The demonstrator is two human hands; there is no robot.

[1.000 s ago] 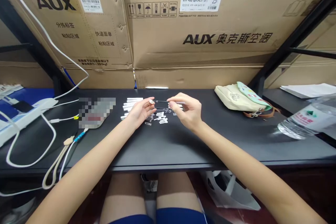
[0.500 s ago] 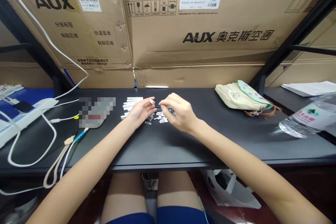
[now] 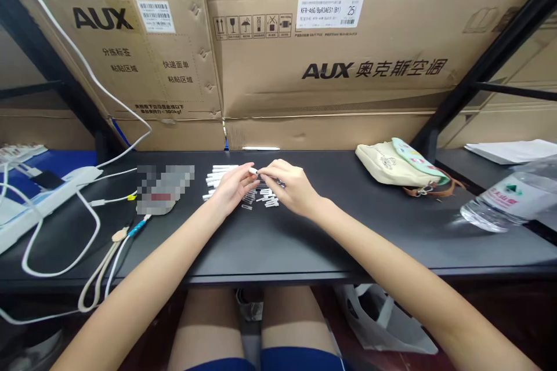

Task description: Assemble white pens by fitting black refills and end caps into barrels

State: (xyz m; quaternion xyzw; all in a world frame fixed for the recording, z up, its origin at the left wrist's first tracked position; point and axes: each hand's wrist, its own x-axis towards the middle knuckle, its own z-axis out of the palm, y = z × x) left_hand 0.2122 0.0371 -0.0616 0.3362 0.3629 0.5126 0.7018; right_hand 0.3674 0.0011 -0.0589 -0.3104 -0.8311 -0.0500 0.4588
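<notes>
Mid-frame, the left hand (image 3: 231, 190) pinches a white tube (image 3: 253, 171); the right hand (image 3: 294, 184) is at its end, but I cannot tell whether it grasps anything.

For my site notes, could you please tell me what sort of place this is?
Probably a makeshift desk workstation, perhaps in an office or storeroom: a black table before printed cardboard, a power strip, and small white tubes laid out.

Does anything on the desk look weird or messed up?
Nothing looks spilled. One white stick lies alone at the back of the desk, by the box, apart from the white tubes beside the left hand. The bottle looks slanted, but I can't tell whether it really tilts or the lens bends it.
</notes>
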